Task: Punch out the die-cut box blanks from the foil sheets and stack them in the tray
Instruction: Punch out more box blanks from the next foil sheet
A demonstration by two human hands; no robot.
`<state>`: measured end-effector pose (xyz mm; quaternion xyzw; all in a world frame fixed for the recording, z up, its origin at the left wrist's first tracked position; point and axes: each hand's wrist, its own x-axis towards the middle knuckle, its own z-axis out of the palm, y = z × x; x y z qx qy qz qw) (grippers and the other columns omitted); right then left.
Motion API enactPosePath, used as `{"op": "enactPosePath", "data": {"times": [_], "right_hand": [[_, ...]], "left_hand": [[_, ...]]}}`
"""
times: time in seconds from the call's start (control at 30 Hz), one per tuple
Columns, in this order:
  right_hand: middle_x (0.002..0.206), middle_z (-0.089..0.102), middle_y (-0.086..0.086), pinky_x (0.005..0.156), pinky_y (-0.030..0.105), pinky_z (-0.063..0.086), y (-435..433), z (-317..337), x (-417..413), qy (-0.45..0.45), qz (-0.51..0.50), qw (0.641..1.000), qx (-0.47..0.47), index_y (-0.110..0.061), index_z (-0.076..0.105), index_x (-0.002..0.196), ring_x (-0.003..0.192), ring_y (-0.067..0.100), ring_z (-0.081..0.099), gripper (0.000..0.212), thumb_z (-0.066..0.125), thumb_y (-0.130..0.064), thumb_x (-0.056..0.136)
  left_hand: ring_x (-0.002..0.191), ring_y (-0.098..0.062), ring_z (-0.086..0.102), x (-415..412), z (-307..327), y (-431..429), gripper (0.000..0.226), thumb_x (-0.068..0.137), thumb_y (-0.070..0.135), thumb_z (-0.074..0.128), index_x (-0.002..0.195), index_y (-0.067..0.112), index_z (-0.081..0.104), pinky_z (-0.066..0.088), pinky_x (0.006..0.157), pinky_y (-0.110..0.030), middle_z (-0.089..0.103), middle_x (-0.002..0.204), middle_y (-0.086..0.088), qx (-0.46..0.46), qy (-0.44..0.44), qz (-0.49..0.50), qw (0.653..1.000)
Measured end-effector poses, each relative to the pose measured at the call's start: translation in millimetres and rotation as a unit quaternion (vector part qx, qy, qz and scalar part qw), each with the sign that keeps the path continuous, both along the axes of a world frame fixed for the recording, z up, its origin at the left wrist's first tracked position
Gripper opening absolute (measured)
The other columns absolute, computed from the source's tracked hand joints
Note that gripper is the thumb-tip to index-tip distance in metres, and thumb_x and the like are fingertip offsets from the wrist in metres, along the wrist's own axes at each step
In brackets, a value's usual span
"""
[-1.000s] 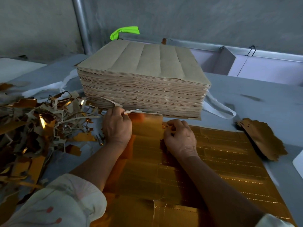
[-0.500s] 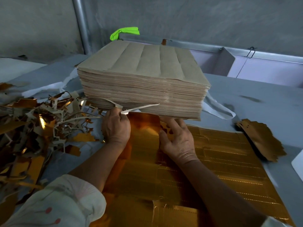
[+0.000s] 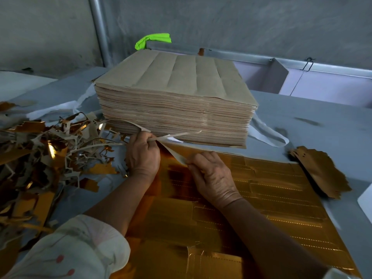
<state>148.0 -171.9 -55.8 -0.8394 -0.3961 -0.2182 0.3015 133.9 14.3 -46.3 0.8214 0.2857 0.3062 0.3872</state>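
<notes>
The left hand (image 3: 144, 156) grips a waste strip (image 3: 177, 135), likely bound for the nearby scrap heap (image 3: 50, 154); the right hand (image 3: 211, 178) pinches the foil sheet (image 3: 265, 190) at its lifted edge, anchoring it

A packaging workshop; tall stack of card sheets (image 3: 175, 109), foil scrap heap (image 3: 40, 158), grey worktable (image 3: 302, 117).

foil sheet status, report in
Left hand pinches waste strip. Right hand pinches foil sheet at lifted far edge. Brown sheet stack close behind hands.
</notes>
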Motion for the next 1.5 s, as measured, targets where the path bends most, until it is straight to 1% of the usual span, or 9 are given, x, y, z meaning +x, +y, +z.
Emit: {"op": "enactPosePath", "data": {"times": [0.1, 0.23, 0.37, 0.67, 0.83, 1.0, 1.23, 1.37, 1.5], "right_hand": [[0.097, 0.061, -0.005, 0.073, 0.031, 0.051, 0.1, 1.0, -0.6, 0.038, 0.000, 0.999, -0.001, -0.017, 0.060, 0.106, 0.088, 0.013, 0.054, 0.022, 0.050, -0.031, 0.093], [0.100, 0.061, -0.005, 0.074, 0.027, 0.048, 1.7, -0.8, 4.5, 0.125, -0.048, 0.991, -0.007, -0.021, 0.054, 0.121, 0.087, 0.011, 0.056, 0.025, 0.054, -0.031, 0.098], [0.085, 0.061, 0.000, 0.067, 0.032, 0.050, 3.6, 1.0, 10.7, 0.162, -0.084, 0.983, -0.027, -0.020, 0.054, 0.110, 0.074, 0.018, 0.057, 0.013, 0.047, -0.028, 0.103], [0.071, 0.049, -0.012, 0.060, 0.024, 0.038, 5.6, 1.9, 17.5, 0.206, -0.106, 0.972, -0.033, -0.030, 0.042, 0.096, 0.063, 0.006, 0.048, 0.007, 0.044, -0.029, 0.103], [0.069, 0.051, -0.010, 0.052, 0.018, 0.029, 4.4, 1.4, 20.3, 0.249, -0.127, 0.960, 0.014, -0.029, 0.046, 0.092, 0.064, 0.004, 0.047, 0.009, 0.047, -0.029, 0.101], [0.073, 0.054, -0.004, 0.053, 0.024, 0.035, -0.3, 4.3, 20.0, 0.288, -0.145, 0.943, 0.090, -0.026, 0.048, 0.085, 0.067, 0.011, 0.049, 0.015, 0.050, -0.029, 0.099], [0.070, 0.055, -0.004, 0.049, 0.019, 0.043, -4.8, 5.2, 19.4, 0.330, -0.139, 0.903, 0.238, -0.026, 0.051, 0.077, 0.061, 0.009, 0.049, 0.022, 0.052, -0.027, 0.098], [0.077, 0.058, 0.001, 0.063, 0.037, 0.052, -4.8, 6.6, 18.7, 0.346, -0.120, 0.883, 0.293, -0.021, 0.056, 0.079, 0.070, 0.018, 0.053, 0.020, 0.054, -0.027, 0.098], [0.081, 0.061, 0.000, 0.071, 0.034, 0.050, -8.1, 14.2, 20.2, 0.339, -0.140, 0.872, 0.323, -0.019, 0.059, 0.079, 0.077, 0.014, 0.053, 0.019, 0.056, -0.025, 0.097]], "left_hand": [[0.110, -0.033, 0.052, 0.0, 0.1, 0.1, 0.022, 0.098, 0.009, 0.046, 0.105, 0.005, 0.066, 0.042, 0.088, -0.039, 0.058, 0.118, -0.016, -0.002, 0.002, 0.006, 1.000], [0.108, -0.032, 0.056, 2.0, 0.9, -0.6, 0.029, 0.099, 0.013, 0.043, 0.121, 0.008, 0.062, 0.045, 0.088, -0.041, 0.063, 0.115, -0.014, 0.001, 0.010, 0.001, 1.000], [0.095, -0.035, 0.060, 5.6, -3.2, 1.4, 0.033, 0.101, 0.019, 0.040, 0.130, 0.012, 0.054, 0.045, 0.074, -0.039, 0.063, 0.101, -0.018, 0.004, 0.070, 0.010, 0.997], [0.101, -0.033, 0.056, 7.9, -10.4, 3.4, 0.033, 0.100, 0.020, 0.042, 0.129, 0.010, 0.054, 0.049, 0.083, -0.045, 0.063, 0.103, -0.016, 0.108, 0.145, -0.013, 0.983], [0.109, -0.034, 0.052, 10.1, -11.1, 3.3, 0.031, 0.100, 0.018, 0.042, 0.126, 0.009, 0.055, 0.041, 0.087, -0.043, 0.065, 0.111, -0.014, 0.118, 0.157, -0.011, 0.980], [0.110, -0.034, 0.051, 10.9, -11.5, 3.9, 0.030, 0.099, 0.017, 0.042, 0.126, 0.011, 0.054, 0.039, 0.087, -0.042, 0.064, 0.112, -0.013, 0.117, 0.166, -0.011, 0.979], [0.103, -0.032, 0.053, 11.6, -13.8, 5.2, 0.025, 0.099, 0.017, 0.043, 0.121, 0.011, 0.055, 0.040, 0.083, -0.042, 0.064, 0.103, -0.013, 0.132, 0.160, -0.011, 0.978], [0.095, -0.032, 0.055, 10.2, -15.7, 6.7, 0.022, 0.099, 0.015, 0.044, 0.115, 0.011, 0.058, 0.042, 0.078, -0.042, 0.058, 0.090, -0.009, 0.133, 0.139, -0.016, 0.981], [0.090, -0.033, 0.058, 8.0, -13.8, 6.1, 0.020, 0.097, 0.014, 0.046, 0.113, 0.012, 0.057, 0.046, 0.075, -0.042, 0.055, 0.084, -0.006, 0.148, 0.136, -0.029, 0.979]]}}
